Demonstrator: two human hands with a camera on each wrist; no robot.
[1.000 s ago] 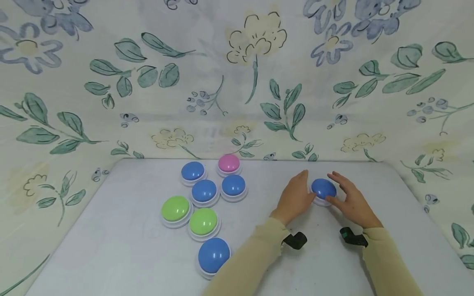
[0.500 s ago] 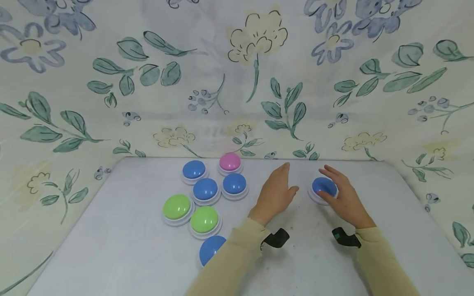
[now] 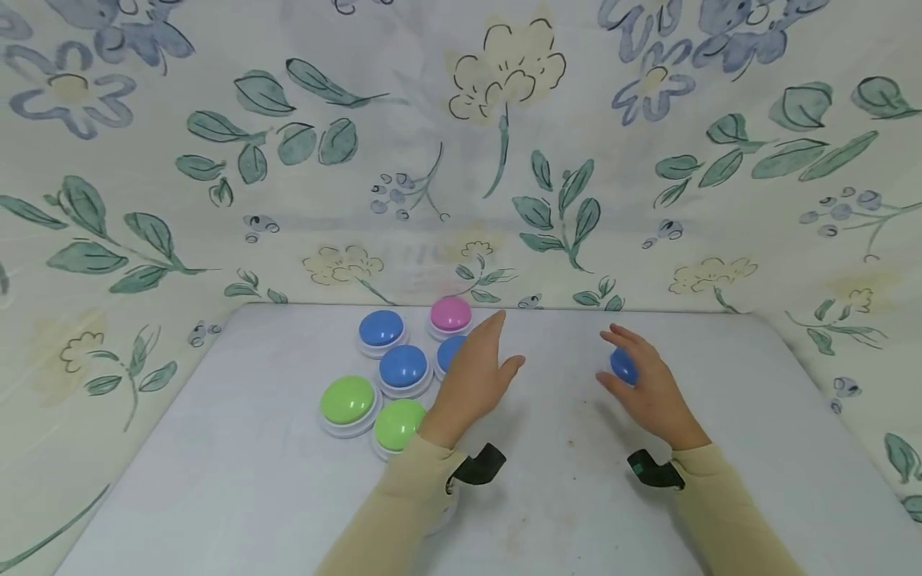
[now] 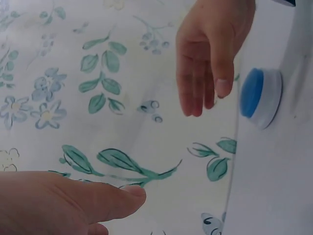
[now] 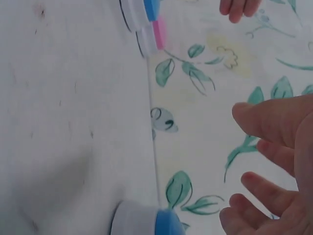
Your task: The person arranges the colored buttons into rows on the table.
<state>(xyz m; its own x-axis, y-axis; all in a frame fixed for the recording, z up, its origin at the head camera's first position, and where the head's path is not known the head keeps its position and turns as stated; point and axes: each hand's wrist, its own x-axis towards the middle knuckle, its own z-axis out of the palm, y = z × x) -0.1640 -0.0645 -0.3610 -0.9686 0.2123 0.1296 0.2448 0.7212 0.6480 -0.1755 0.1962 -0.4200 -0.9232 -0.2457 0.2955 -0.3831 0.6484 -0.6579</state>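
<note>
Closest in, two yellowish sleeves (image 3: 374, 524) reach over the white tabletop (image 3: 562, 512), the edge of a round white base (image 3: 446, 512) peeking out past the left one. Next up, the nearer green dome button (image 3: 398, 424) is partly hidden behind the left wrist, with the farther green dome button (image 3: 347, 398) just beside it. Now the left hand (image 3: 467, 384): in the air, fingers straight and close together, thumb out to the side. Over at the right hand (image 3: 654, 392), fingers bend loosely, thumb well off them, and the lone blue dome button (image 3: 623, 366) sits on the tabletop just beyond, a gap showing in the right wrist view. Behind the left hand comes a half-covered blue dome button (image 3: 448, 352), alongside the middle blue dome button (image 3: 403, 365). Farther back, the rear blue dome button (image 3: 381, 328), then the pink dome button (image 3: 450, 313), and finally the floral cloth (image 3: 418, 264).
</note>
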